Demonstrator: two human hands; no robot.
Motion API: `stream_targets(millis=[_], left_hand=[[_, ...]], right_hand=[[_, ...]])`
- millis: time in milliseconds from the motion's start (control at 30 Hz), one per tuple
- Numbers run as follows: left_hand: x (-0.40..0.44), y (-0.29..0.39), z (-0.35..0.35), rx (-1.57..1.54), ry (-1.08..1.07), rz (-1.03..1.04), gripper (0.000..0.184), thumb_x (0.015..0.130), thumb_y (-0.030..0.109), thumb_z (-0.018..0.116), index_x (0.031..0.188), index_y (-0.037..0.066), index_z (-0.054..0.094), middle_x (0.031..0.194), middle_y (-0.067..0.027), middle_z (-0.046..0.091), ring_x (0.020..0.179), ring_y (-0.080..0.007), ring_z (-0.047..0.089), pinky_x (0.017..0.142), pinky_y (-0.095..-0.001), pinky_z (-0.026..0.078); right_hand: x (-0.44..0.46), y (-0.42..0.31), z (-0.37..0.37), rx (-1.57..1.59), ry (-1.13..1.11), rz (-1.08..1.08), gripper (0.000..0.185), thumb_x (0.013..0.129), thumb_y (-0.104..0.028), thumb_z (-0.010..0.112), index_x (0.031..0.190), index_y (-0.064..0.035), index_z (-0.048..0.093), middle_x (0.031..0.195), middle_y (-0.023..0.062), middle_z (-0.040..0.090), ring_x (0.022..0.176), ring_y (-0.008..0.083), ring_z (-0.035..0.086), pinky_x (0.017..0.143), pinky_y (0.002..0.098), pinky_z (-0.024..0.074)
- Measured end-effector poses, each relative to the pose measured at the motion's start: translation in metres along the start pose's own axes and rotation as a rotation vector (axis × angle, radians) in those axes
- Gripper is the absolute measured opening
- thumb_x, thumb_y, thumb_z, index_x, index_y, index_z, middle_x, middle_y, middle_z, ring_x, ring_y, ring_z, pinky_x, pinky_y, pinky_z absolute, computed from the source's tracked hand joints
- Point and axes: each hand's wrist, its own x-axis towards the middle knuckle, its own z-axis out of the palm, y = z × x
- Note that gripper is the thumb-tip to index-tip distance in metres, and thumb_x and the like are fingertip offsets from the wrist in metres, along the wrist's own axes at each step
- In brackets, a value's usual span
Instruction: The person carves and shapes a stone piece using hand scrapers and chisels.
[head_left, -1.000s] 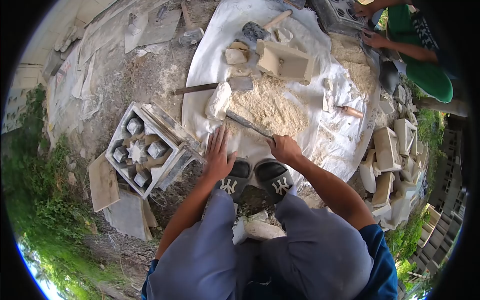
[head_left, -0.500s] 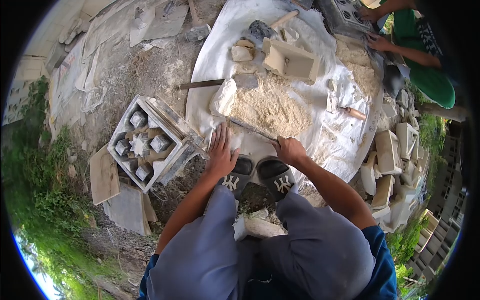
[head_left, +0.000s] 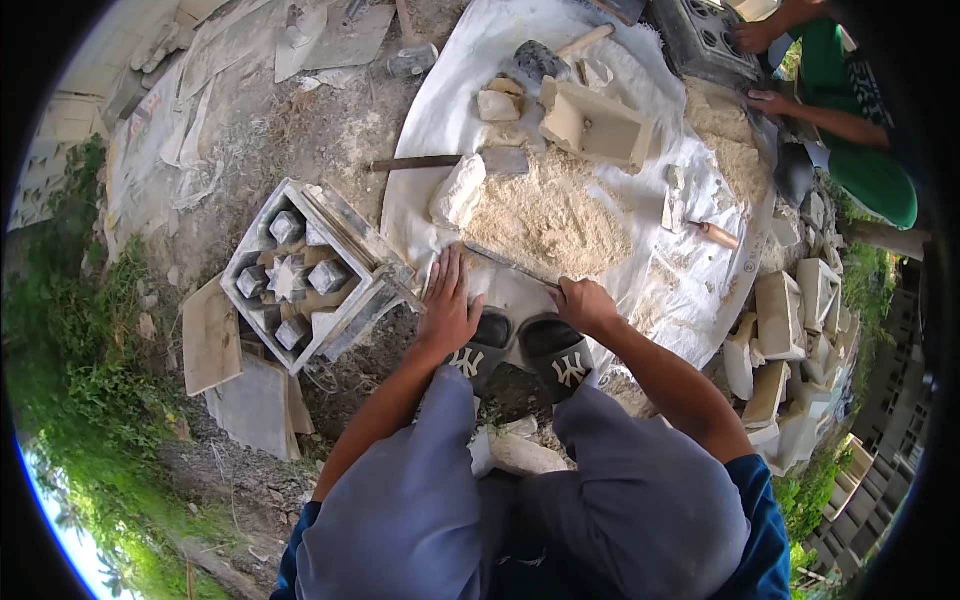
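Observation:
My right hand (head_left: 588, 304) is closed around the near end of a long thin flat tool (head_left: 510, 262), which slants up and left over the white sheet (head_left: 420, 215). My left hand (head_left: 449, 302) lies flat with its fingers stretched out, near the tool's far end and just below a pale stone chunk (head_left: 459, 192). Beyond the tool is a heap of tan powder (head_left: 550, 215). A wide blade with a dark handle (head_left: 415, 163) lies behind the chunk. Further back sit a hollow pale block (head_left: 597, 124) and a dark-headed mallet (head_left: 541, 61).
A metal mould with a star pattern (head_left: 288, 278) stands at the left beside leaning boards (head_left: 212, 335). A wooden-handled tool (head_left: 717, 235) lies on the right of the sheet. Pale blocks (head_left: 780, 315) are piled at the right. Another person's hands (head_left: 762, 38) touch a second mould (head_left: 705, 40).
The whole view has shifted, so ground objects appear further right. The tool has swung to lie nearer my left fingertips, its far end now below the stone chunk. The other person's lower hand has moved.

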Motion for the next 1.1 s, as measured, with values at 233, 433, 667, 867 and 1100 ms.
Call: stream_targets(millis=[233,433,667,867,1100], left_hand=[[-0.006,-0.006,0.005,-0.072,0.094,-0.002,0.07,0.102,0.022,0.054,0.159,-0.01,0.031,0.17,-0.0285,0.025,0.158,-0.0453,0.023,0.13,-0.0547,0.018],[-0.014,-0.006,0.008,-0.076,0.136,-0.013,0.06,0.1,0.015,0.055,0.153,-0.009,0.044,0.164,-0.0282,0.037,0.154,-0.0452,0.034,0.128,-0.0551,0.025],[-0.015,-0.007,0.011,-0.067,0.188,0.013,0.05,0.098,0.011,0.054,0.143,-0.011,0.054,0.16,-0.0301,0.043,0.151,-0.0473,0.038,0.127,-0.0558,0.028],[-0.012,-0.011,0.015,-0.044,0.185,-0.01,0.052,0.096,0.012,0.056,0.142,-0.012,0.056,0.161,-0.0252,0.044,0.152,-0.0426,0.039,0.128,-0.0521,0.028],[-0.007,-0.006,0.012,-0.084,0.212,-0.004,0.046,0.097,0.009,0.055,0.137,-0.012,0.06,0.159,-0.0269,0.046,0.151,-0.0446,0.04,0.126,-0.0543,0.029]], right_hand=[[0.006,-0.007,-0.011,-0.039,-0.07,0.063,0.043,0.107,-0.046,0.055,0.099,-0.0045,0.066,0.078,0.0264,0.071,0.077,0.0507,0.07,0.074,0.0588,0.056],[-0.004,-0.001,-0.003,-0.012,-0.066,-0.008,0.042,0.106,-0.046,0.056,0.099,-0.0053,0.066,0.078,0.0254,0.071,0.077,0.05,0.07,0.073,0.0585,0.0561],[-0.003,0.008,0.0,-0.014,-0.066,-0.057,0.047,0.105,-0.051,0.055,0.1,-0.0065,0.066,0.08,0.0256,0.072,0.081,0.0475,0.071,0.074,0.0579,0.0564],[-0.001,0.01,-0.007,-0.078,-0.13,-0.015,0.048,0.105,-0.052,0.053,0.101,-0.0066,0.066,0.079,0.0256,0.071,0.083,0.046,0.072,0.074,0.0585,0.0564],[0.0,0.007,-0.005,-0.087,-0.086,0.061,0.046,0.105,-0.051,0.054,0.1,-0.0064,0.065,0.078,0.0254,0.071,0.079,0.047,0.071,0.072,0.0589,0.0563]])
